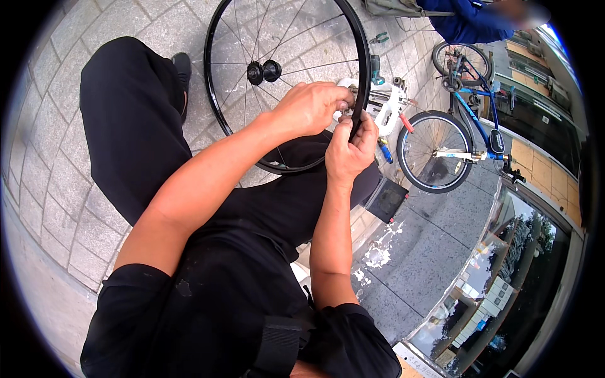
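Observation:
A black bicycle wheel (210,83) with thin spokes and a black hub (255,73) stands tilted in front of me, its lower rim close to my thigh. My right hand (354,148) wraps its fingers and thumb round the right side of the rim. Inside the rim, next to it, my left hand (315,106) is closed, with thumb and fingertips pinched near the spokes' outer ends. What those fingertips hold, if anything, is too small to make out.
Beyond the rim, a white plastic stool (392,108) bears several tools, one red-handled (406,123). A blue-handled tool (385,151), pliers (379,38) and a black box (386,200) lie about. A blue bicycle (477,113) and a person in blue (463,22) are at right.

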`<state>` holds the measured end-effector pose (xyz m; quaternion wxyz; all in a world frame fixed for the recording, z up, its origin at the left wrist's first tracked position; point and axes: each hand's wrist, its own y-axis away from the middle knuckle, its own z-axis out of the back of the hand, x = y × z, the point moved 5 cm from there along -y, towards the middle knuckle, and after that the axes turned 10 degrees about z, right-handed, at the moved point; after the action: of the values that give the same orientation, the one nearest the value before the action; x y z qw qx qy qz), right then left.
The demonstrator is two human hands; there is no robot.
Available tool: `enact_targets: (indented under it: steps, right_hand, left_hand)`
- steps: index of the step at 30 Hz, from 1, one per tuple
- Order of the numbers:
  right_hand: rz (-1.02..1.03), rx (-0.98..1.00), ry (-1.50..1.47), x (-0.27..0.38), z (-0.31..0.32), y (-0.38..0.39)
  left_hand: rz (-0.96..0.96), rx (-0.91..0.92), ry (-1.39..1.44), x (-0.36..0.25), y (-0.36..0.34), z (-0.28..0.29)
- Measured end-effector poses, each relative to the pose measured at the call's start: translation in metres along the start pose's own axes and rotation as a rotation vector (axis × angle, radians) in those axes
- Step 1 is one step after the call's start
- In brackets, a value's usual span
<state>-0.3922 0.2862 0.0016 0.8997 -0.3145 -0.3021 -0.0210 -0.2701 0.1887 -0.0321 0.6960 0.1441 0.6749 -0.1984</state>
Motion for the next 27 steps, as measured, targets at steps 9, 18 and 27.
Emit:
enact_targets:
  steps: [9, 18, 27]
  right_hand:
    - [-0.06, -0.092, -0.088, 0.001, -0.003, -0.001]
    - [0.035, -0.001, 0.019, 0.008, -0.003, -0.005]
    - [0.069, 0.014, 0.007, 0.011, -0.005, -0.007]
  left_hand:
    - [-0.026, -0.017, 0.023, -0.003, 0.002, 0.005]
    - [-0.039, -0.011, 0.01, -0.005, 0.002, 0.007]
    - [-0.038, 0.004, -0.005, -0.004, 0.0, 0.008]
